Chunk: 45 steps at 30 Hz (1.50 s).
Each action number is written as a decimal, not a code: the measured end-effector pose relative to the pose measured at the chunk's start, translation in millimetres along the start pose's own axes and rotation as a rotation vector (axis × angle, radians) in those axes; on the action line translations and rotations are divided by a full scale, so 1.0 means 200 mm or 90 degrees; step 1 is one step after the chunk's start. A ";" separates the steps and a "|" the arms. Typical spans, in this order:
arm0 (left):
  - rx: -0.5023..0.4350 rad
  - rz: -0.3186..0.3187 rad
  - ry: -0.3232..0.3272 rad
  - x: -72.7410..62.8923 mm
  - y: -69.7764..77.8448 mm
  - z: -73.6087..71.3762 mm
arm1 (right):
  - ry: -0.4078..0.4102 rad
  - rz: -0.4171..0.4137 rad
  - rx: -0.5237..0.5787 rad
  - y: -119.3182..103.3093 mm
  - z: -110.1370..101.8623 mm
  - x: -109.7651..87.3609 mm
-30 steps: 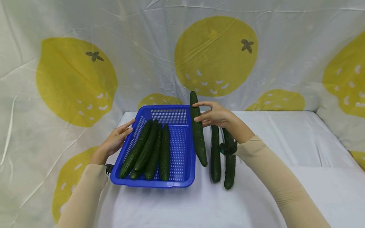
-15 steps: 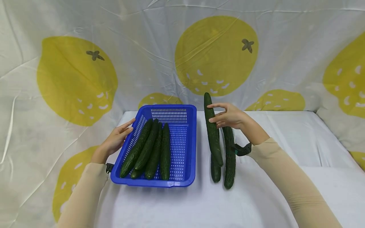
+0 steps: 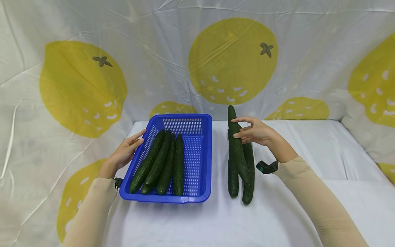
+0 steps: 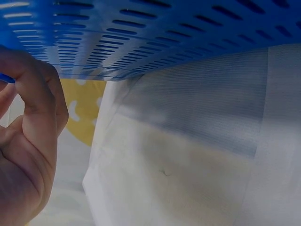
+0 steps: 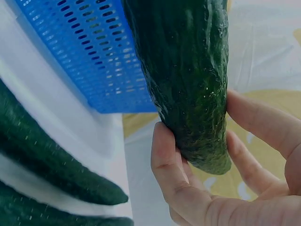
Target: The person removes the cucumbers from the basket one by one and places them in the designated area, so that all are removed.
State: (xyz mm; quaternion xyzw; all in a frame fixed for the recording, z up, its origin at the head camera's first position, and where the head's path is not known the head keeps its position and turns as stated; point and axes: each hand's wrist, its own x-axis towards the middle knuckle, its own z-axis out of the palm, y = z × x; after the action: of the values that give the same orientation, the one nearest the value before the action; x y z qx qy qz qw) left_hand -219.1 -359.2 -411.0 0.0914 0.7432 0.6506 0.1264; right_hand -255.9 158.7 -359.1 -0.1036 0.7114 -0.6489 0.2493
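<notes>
My right hand (image 3: 259,133) pinches the upper part of a dark green cucumber (image 3: 238,156) between thumb and fingers. In the right wrist view the fingers grip near the tapered end of this cucumber (image 5: 190,84), which is raised above the table. Beneath it, partly covered, two more cucumbers lie side by side, a left one (image 3: 232,181) and a right one (image 3: 248,192). At the left, my left hand (image 3: 123,153) holds the side rim of a blue plastic basket (image 3: 208,161). The left wrist view has its fingers curled at the slotted basket wall (image 4: 141,35). Several cucumbers (image 3: 178,168) lie in the basket's left half.
A white cloth (image 3: 172,224) covers the table. Behind it hangs a pale curtain (image 3: 154,61) printed with large yellow lemons. The basket's right wall stands a short gap away from the loose cucumbers.
My right hand has carried its cucumber rightward, away from the basket's right rim, and slightly lower, over the two cucumbers on the table. The left hand and the basket have stayed put.
</notes>
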 end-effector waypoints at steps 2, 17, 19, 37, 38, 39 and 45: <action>0.005 -0.001 0.002 0.00 0.00 0.00 | 0.004 0.003 0.002 0.02 -0.02 -0.01; 0.010 0.003 -0.002 0.00 0.01 0.00 | 0.036 0.027 0.002 0.14 -0.15 -0.10; 0.011 0.005 -0.003 0.00 0.01 0.00 | 0.040 0.028 0.000 0.15 -0.16 -0.11; 0.015 0.005 -0.006 -0.01 0.01 0.00 | 0.082 0.042 -0.042 0.30 -0.28 -0.20; 0.016 0.005 -0.005 -0.01 0.01 0.00 | 0.087 0.042 -0.049 0.31 -0.28 -0.20; 0.017 0.005 -0.005 -0.01 0.01 0.00 | 0.088 0.041 -0.055 0.31 -0.29 -0.21; 0.017 0.002 -0.004 0.00 0.01 0.00 | 0.081 0.033 -0.078 0.34 -0.31 -0.22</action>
State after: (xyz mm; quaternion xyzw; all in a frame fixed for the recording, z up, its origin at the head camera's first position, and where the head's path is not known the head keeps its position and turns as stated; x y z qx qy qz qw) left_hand -219.0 -360.1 -409.8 0.0961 0.7511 0.6407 0.1267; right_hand -236.3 243.3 -414.4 -0.0588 0.7664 -0.6031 0.2134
